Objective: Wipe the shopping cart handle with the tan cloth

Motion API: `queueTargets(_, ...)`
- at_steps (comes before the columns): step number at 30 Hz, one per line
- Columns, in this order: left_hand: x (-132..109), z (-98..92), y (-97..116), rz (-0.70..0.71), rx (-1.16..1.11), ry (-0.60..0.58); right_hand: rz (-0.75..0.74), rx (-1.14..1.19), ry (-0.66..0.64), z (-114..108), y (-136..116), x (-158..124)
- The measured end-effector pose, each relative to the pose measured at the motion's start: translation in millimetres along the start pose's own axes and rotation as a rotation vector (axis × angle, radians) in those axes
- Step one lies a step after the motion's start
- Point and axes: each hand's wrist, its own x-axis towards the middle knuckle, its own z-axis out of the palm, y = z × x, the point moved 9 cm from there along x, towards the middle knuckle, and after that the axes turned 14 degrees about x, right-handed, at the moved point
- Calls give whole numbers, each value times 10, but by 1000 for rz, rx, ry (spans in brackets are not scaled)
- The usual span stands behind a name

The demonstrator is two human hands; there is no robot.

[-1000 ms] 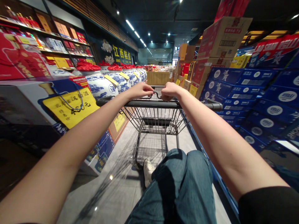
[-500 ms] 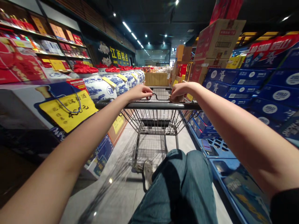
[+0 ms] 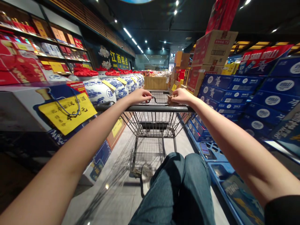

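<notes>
1. In a supermarket aisle, seen from the person's own head, a wire shopping trolley point(image 3: 153, 126) stands directly ahead, its basket between the two outstretched arms.
2. The left hand point(image 3: 140, 96) and right hand point(image 3: 181, 97) are both closed, fingers curled over the wire just past the black handle point(image 3: 154, 108). They sit near each other without touching.
3. Below the trolley's handle are legs in blue jeans point(image 3: 180, 190) and a pale shoe point(image 3: 145, 179), above a grey tiled floor point(image 3: 110, 187).
4. To the left, blue-and-white porcelain jars point(image 3: 99, 93) with red cloth tops stand in a row, beside a yellow price sign point(image 3: 67, 114).
5. To the right, blue cartons point(image 3: 231, 93) are stacked, with cardboard boxes point(image 3: 214, 47) above them.
</notes>
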Motion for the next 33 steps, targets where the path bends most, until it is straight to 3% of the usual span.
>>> queueTargets(3, 1, -19, 40, 2, 59, 21, -132, -16, 241, -173, -202, -137)
queueTargets(4, 6, -27, 54, 5, 78, 34, -200, -14, 265, -145, -299, -226)
queueTargets(5, 12, -34, 67, 8, 93, 47, -265, -19, 259, -72, -392, -328)
queueTargets(7, 23, -52, 89, 10, 115, 70, -323, -79, 101, 243, -499, -523)
queueTargets(9, 12, -119, 112, 9, 155, 124, -313, -238, 152, 380, -517, -714)
queueTargets(13, -210, -463, 224, 3, 417, 392, -477, -478, 204, 497, -570, -1008)
queueTargets(15, -393, -562, 283, -24, 506, 447, -564, -537, 213, 448, -535, -1129)
queueTargets(17, -562, -524, 323, -76, 506, 398, -533, -568, 276, 301, -427, -1212)
queueTargets(21, -793, -171, 423, -272, 516, 222, -260, -571, 441, 120, -268, -1269)
queueTargets(23, -867, -74, 454, -425, 579, 232, -196, -567, 464, 255, -375, -1237)
queueTargets(25, -900, -34, 481, -507, 612, 263, -230, -550, 430, 492, -580, -1164)
queueTargets(28, -894, -20, 481, -475, 584, 293, -345, -480, 377, 694, -798, -1095)
queueTargets(30, -899, -43, 475, -409, 568, 339, -363, -416, 412, 572, -724, -1133)
queueTargets(33, -931, -79, 491, -322, 587, 449, -276, -364, 584, 86, -301, -1321)
